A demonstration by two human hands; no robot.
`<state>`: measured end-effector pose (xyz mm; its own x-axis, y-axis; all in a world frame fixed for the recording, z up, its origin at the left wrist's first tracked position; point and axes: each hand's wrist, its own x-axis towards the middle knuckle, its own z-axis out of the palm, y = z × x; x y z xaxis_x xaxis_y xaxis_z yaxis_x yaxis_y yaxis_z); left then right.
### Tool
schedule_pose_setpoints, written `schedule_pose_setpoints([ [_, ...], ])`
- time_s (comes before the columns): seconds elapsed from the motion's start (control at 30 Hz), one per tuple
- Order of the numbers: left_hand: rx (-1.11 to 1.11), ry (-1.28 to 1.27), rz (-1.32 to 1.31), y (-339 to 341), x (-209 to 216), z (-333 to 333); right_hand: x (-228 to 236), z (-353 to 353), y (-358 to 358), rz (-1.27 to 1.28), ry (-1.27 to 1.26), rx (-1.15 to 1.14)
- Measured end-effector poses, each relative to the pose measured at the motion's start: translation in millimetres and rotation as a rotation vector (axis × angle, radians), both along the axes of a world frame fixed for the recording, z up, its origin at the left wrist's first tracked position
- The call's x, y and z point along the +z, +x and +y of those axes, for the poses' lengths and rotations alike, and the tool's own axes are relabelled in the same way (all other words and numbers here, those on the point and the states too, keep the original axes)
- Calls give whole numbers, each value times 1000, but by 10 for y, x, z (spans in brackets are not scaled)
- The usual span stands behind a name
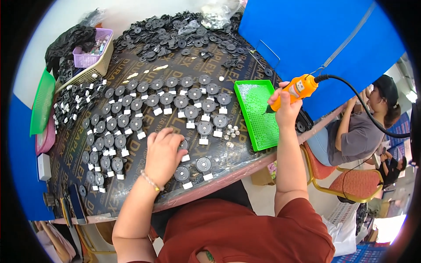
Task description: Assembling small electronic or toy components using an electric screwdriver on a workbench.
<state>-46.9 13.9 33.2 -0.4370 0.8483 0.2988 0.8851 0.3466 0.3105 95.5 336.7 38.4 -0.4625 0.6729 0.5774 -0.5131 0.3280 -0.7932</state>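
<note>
An orange electric screwdriver [301, 87] is gripped in my right hand [287, 109]. Its dark tip points down and left, above a green perforated tray [240, 94] scattered with many small shiny pieces. My left hand [162, 151] rests low over the table, fingers curled around a black round part [185, 143] with a white tab, mostly hidden under them. Similar black discs with white tabs lie in rows across the table. Two of them, a disc [203, 164] and another disc [182, 173], sit to the right of and below my left hand.
Small metal pieces [232, 130] cluster left of the tray. A big heap of black parts [175, 35] covers the far side. Baskets [93, 50] and a pile of white-tabbed pieces [76, 103] stand left. A blue panel [302, 39] rises behind the tray; a person [362, 127] sits at right.
</note>
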Motion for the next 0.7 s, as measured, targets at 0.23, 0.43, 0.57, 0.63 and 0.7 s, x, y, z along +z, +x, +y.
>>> schedule_pose_setpoints([
  [0.23,13,-6,-28,238,17,29,-28,-2,-26,0,-11,23],
  [0.43,84,115,-159,162,-122,-71,-38,-21,-41,-16,7,4],
  [0.57,104,107,-203,154,-139,-116,-8,-54,-26,11,12,-13],
  [0.63,103,110,-202,153,-158,-114,116,-144,6,54,47,-22],
  [0.7,114,117,-204,164,-187,-106,270,-292,23,151,48,14],
])
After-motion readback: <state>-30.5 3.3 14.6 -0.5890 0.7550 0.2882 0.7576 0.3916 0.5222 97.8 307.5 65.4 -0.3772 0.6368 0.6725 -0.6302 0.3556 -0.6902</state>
